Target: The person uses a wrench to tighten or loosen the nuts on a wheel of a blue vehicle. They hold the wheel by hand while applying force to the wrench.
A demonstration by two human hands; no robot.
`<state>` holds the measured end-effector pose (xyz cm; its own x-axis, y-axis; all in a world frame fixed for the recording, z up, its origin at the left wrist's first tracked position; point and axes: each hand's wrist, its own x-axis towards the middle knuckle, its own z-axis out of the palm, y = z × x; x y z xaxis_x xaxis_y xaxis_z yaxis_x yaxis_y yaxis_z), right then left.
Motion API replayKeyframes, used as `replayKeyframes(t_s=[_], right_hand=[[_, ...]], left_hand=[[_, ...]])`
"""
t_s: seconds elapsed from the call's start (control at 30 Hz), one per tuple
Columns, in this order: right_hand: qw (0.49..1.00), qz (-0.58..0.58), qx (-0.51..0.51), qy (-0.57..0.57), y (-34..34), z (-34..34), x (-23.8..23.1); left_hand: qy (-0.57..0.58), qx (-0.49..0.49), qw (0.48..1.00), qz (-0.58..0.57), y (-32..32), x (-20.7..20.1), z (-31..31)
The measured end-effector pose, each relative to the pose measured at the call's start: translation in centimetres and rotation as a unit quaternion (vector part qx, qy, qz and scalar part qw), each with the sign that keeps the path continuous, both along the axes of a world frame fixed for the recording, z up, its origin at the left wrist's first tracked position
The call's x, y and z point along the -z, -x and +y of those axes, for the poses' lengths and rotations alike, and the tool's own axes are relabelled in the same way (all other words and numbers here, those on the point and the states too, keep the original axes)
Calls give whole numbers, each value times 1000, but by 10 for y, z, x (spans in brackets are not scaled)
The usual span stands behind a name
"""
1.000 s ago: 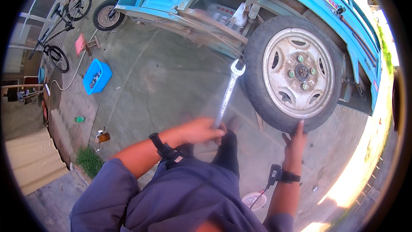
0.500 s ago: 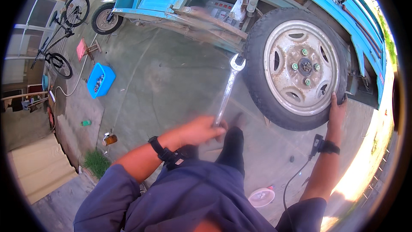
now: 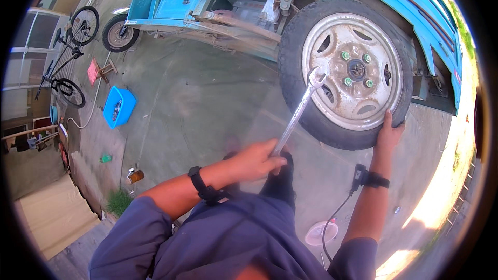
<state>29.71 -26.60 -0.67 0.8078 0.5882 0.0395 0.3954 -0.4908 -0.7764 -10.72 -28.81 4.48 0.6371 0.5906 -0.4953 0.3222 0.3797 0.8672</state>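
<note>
My left hand (image 3: 259, 159) is closed around the lower end of a long silver wrench (image 3: 296, 117). The wrench slants up to the right, and its open jaw overlaps the left side of the wheel's rim in view; whether it touches the metal I cannot tell. The wheel (image 3: 342, 140) has a black tyre and a rusty silver rim, with several green-marked nuts (image 3: 348, 81) around a dark hub (image 3: 357, 70). My right hand (image 3: 386, 136) grips the tyre's lower right edge, its fingertips partly hidden behind the rubber.
The light-blue three-wheeled vehicle (image 3: 176, 0) spans the top. At left are a blue basin (image 3: 128, 108) of small parts, a small stool (image 3: 107, 71), a bicycle (image 3: 70, 57), a hose and a brown bottle (image 3: 136, 177). A pink basin (image 3: 316, 234) sits below, beside a cable from my right wrist.
The wheel has turned, so its nuts sit at new angles. My left hand has brought the wrench rightward, its jaw now in front of the rim. My right hand stays on the tyre.
</note>
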Motion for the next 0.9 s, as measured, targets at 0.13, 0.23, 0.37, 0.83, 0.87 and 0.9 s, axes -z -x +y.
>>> replayKeyframes(t_s=[0.13,0.23,0.37,0.83,0.87,0.9], right_hand=[[999,-41,16,21,1,3,1],[999,-36,13,30,7,5,-7],[999,-44,11,19,3,3,-4],[997,-75,13,-4,-4,3,10],[997,-77,16,0,-2,3,9],[997,-79,18,4,-1,3,7]], left_hand=[[65,21,998,8,-18,-13,2],[132,33,991,-3,-30,-12,0],[206,29,976,-59,-57,0,-3],[348,-42,913,-209,-132,21,-11],[355,-52,907,-220,-139,22,-14],[361,-62,901,-232,-146,23,-18]])
